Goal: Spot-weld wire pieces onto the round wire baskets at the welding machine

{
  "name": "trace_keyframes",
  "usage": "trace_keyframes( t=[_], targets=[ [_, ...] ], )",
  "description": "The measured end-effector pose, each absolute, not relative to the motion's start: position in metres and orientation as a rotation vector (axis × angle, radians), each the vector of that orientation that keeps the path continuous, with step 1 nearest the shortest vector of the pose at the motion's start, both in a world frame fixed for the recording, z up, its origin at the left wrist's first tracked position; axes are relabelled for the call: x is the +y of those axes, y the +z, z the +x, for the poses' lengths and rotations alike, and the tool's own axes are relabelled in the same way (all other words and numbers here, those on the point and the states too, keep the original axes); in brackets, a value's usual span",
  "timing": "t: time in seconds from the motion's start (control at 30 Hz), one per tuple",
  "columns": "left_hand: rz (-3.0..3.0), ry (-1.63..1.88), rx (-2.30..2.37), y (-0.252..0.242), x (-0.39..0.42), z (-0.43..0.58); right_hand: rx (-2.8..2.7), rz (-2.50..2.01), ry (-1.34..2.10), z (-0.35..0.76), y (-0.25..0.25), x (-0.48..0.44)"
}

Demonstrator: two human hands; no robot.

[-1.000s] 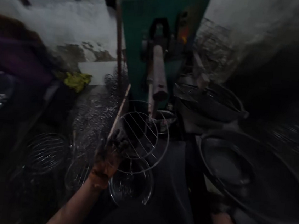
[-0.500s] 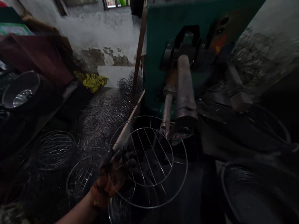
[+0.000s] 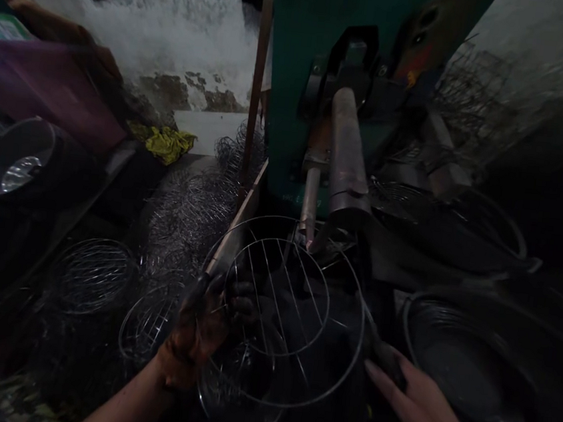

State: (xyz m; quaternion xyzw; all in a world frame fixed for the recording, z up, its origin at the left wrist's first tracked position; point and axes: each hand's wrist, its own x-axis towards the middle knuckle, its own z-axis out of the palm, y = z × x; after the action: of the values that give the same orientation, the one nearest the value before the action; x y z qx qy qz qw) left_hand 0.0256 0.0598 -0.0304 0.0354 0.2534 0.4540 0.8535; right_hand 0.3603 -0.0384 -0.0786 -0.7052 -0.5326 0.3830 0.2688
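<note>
Below the green machine [image 3: 299, 85], my left hand [image 3: 201, 333] grips the left edge of a round wire rack [image 3: 283, 312], fingers closed around the rim wires. Rack consists of an outer ring, a smaller inner ring and straight cross wires; it is held roughly flat, slightly tilted, in the air in front of me. Far edge of the rack sits right under the grey metal arm [image 3: 345, 154] that sticks out of the machine, near its lower tip; contact there cannot be told.

My right hand [image 3: 416, 406] is at the lower right, fingers stretched toward the rack's right rim. Fingertips lie at or just beside the outer ring; too dark to tell if they grip it.

Surroundings: wire baskets [image 3: 91, 275] lie on the left, with a tangle of more wire pieces behind them. Yellow cloth [image 3: 165, 142] lies further back by the wall. Large dark basins [image 3: 471, 365] stand to the right. Light is poor.
</note>
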Motion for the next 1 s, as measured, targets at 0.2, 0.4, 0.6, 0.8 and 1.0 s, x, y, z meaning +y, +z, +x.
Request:
trace_keyframes(
  t=[0.2,0.4,0.6,0.8,1.0],
  targets=[
    [0.066,0.919,0.495,-0.029,0.060,0.026,-1.508,-1.837,0.917,0.346,-0.074,-0.004],
    [0.074,0.908,0.459,-0.032,0.059,0.026,-1.596,-1.833,0.802,0.342,-0.072,-0.009],
    [0.118,0.931,0.572,-0.027,0.056,0.025,-1.627,-1.912,0.670,0.346,-0.075,-0.011],
    [0.106,0.899,0.564,-0.020,0.054,0.029,-1.636,-1.871,0.685,0.341,-0.077,-0.012],
    [0.053,0.917,0.530,-0.015,0.050,0.037,-1.461,-1.962,0.790,0.335,-0.077,-0.006]
  ],
)
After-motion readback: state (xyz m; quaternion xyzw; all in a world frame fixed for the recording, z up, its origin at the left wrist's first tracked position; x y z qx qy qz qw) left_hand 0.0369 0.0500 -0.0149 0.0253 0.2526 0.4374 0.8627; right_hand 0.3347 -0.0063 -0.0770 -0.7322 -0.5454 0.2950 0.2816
